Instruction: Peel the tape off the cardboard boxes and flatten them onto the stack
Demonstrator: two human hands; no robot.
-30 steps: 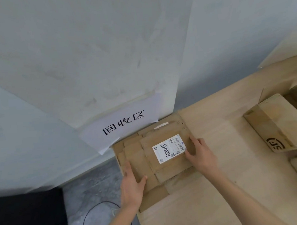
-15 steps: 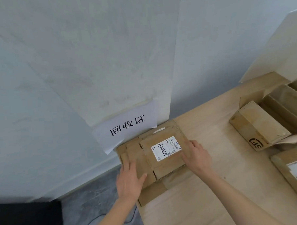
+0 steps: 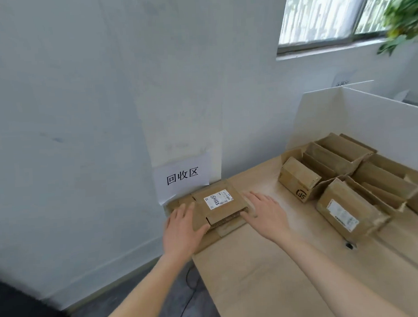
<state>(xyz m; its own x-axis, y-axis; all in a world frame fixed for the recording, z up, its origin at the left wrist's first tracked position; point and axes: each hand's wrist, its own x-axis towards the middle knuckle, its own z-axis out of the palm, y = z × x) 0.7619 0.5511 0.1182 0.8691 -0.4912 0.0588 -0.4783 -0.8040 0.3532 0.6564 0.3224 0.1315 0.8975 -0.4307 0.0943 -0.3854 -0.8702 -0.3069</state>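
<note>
Head view: since a second ago our gaze lifts; a window [image 3: 328,14] and more cardboard boxes [image 3: 342,212] come into sight at right. Both hands stay flat, fingers spread, holding nothing: left hand [image 3: 182,229] on the stack [image 3: 219,205] edge, right hand [image 3: 265,211] just beside it on the surface [image 3: 268,275]. We judge this box laid down, the others waiting. Tape on those boxes is too small to tell; the far-right boxes are cut off.

Soft even daylight from window [image 3: 326,14] (upper right), pale wall [image 3: 81,116] without glare, faint shadows, motion blur, wide-angle bending at edges
</note>
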